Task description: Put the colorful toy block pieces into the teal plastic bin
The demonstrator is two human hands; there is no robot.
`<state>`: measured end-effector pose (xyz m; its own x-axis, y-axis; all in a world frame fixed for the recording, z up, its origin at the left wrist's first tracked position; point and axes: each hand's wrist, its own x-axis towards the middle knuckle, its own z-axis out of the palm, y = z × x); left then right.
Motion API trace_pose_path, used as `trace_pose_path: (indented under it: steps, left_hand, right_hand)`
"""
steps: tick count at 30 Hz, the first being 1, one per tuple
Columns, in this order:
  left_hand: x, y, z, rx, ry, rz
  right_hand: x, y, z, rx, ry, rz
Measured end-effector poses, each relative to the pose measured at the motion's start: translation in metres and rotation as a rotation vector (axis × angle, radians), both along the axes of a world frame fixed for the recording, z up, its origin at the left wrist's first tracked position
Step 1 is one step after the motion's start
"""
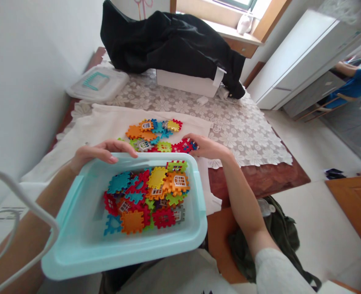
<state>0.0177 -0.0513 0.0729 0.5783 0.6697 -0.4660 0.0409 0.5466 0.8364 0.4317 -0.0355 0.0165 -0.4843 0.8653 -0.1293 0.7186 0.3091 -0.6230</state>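
Your left hand [102, 152] is clamped over the far rim of a pale aqua plastic bin [85, 254], which holds glossy interlocking plastic house tiles [146, 200] with notched edges and window cut-outs. Your right hand [206, 147] lies loosely curled against a red tile [184, 145], its grip unclear, at the edge of a second heap of tiles [149, 134] on a white cloth [106, 126], just beyond the bin.
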Motion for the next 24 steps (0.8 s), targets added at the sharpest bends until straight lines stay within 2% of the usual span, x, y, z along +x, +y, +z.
trace_pose_path:
  steps: [4,8,10,13,15,17,19,22,24]
  left_hand:
    - [0.003,-0.002,0.002,0.016,0.029,0.026]
    - [0.002,-0.002,0.001,0.008,0.025,0.020]
    - [0.001,-0.001,-0.001,0.010,0.007,0.011]
    - [0.000,0.000,-0.003,0.024,-0.029,-0.006]
    - [0.001,0.000,-0.003,0.028,-0.029,-0.004]
    - [0.002,-0.001,-0.003,0.038,-0.011,0.011]
    - [0.003,-0.001,-0.002,0.053,0.004,0.028]
    - [0.005,-0.002,-0.001,0.046,0.007,0.029]
    - [0.005,-0.002,-0.001,0.028,0.002,0.017]
  right_hand:
    - [0.002,0.003,0.002,-0.051,0.129,0.113]
    - [-0.001,0.006,-0.001,-0.068,0.172,0.107]
    - [-0.002,0.010,-0.005,-0.052,0.215,0.055]
    - [-0.005,0.017,-0.011,0.042,0.355,-0.130]
    - [-0.009,0.018,-0.010,0.122,0.482,-0.258]
    - [-0.015,0.012,-0.003,0.168,0.589,-0.308]
    - [-0.024,0.000,0.006,0.182,0.661,-0.268]
    - [-0.039,-0.019,0.019,0.127,0.673,-0.076]
    - [-0.048,-0.024,0.020,0.076,0.634,0.041]
